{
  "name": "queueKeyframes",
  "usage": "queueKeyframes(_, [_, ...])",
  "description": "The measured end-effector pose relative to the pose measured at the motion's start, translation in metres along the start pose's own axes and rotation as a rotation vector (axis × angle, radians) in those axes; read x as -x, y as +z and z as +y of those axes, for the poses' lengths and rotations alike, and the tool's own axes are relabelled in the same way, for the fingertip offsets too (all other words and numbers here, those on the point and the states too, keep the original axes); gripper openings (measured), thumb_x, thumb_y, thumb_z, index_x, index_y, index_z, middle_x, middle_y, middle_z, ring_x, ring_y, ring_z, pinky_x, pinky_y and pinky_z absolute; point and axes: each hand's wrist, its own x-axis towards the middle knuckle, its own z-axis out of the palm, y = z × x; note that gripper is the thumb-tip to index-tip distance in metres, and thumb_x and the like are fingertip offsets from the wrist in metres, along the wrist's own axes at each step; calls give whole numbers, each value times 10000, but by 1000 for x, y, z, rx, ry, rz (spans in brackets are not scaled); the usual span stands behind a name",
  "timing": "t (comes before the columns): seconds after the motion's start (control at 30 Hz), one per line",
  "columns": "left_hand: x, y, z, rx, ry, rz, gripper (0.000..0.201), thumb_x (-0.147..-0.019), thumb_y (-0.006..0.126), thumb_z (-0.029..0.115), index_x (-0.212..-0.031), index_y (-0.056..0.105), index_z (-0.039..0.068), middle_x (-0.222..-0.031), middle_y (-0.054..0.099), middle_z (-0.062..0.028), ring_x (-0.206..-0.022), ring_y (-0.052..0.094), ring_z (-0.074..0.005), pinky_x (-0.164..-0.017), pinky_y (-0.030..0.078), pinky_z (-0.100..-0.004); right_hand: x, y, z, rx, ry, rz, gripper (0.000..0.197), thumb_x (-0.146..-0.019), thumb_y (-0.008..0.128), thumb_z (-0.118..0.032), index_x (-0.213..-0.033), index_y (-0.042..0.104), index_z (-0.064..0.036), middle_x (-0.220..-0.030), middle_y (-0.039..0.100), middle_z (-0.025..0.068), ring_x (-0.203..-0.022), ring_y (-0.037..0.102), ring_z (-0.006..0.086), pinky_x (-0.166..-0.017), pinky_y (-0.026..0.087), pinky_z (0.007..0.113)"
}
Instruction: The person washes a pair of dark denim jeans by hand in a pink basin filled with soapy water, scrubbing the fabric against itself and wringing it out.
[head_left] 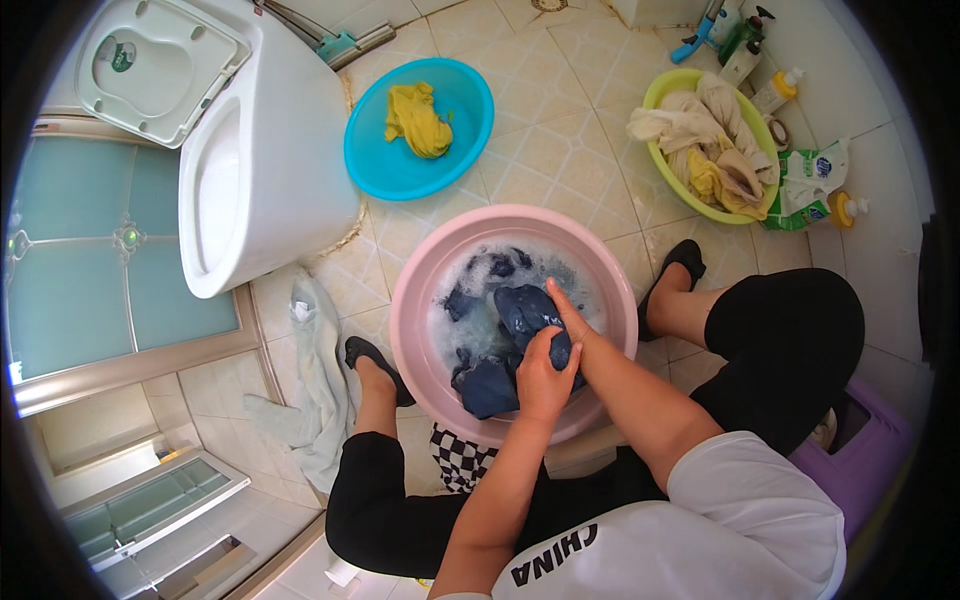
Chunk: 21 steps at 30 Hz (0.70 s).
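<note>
A pink basin (408, 310) between my feet holds foamy water and wet, dark blue cloth. My left hand (545, 380) is closed around the lower end of a bunched dark blue garment (525, 308), thumb on top. Against its right side presses my right hand (573, 318), also gripping it, one digit pointing up and the other fingers hidden by the fabric. The bunch is over the basin, and more dark blue cloth (487, 388) lies in the suds at the near left. What kind of garment it is, I cannot tell.
A blue basin (365, 165) with a yellow cloth (418, 120) stands beyond, beside a white toilet (290, 150). At far right is a yellow-green basin (655, 165) of pale laundry, with bottles (778, 90) alongside. A pale wet garment (315, 365) lies left of my foot.
</note>
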Motion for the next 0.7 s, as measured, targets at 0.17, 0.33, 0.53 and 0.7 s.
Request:
queueKeyframes(0.17, [-14, -12, 9, -292, -168, 41, 269, -795, 617, 310, -835, 558, 51, -679, 596, -218, -652, 586, -402, -590, 465, -453, -9, 8, 16, 23, -39, 19, 492, -802, 583, -475, -1017, 606, -33, -920, 640, 131, -764, 643, 228, -703, 537, 332])
queueKeyframes(0.33, [-32, -25, 4, -467, -308, 27, 348, -858, 465, 348, -843, 601, 28, -710, 605, -237, -681, 585, -420, -625, 463, -478, -12, 12, 27, 307, -146, 408, 339, -736, 634, -250, -979, 558, -25, -788, 572, 72, -673, 548, 159, -605, 455, 287])
queueKeyframes(0.53, [-36, -43, -51, -307, -498, 113, 350, -888, 425, 340, -927, 574, 25, -838, 587, -273, -817, 560, -437, -699, 440, -465, 11, 51, 15, 622, -323, 458, 298, -754, 634, -260, -855, 609, 19, -729, 577, 54, -636, 523, 145, -577, 423, 280])
queueKeyframes(0.7, [-25, -81, -100, -205, -348, 261, 209, -875, 471, 212, -922, 525, 16, -793, 559, -211, -786, 550, -391, -730, 426, -409, 6, 38, -10, 1160, -872, 431, 229, -776, 619, -261, -915, 604, -79, -837, 601, 126, -668, 551, 256, -670, 446, 328])
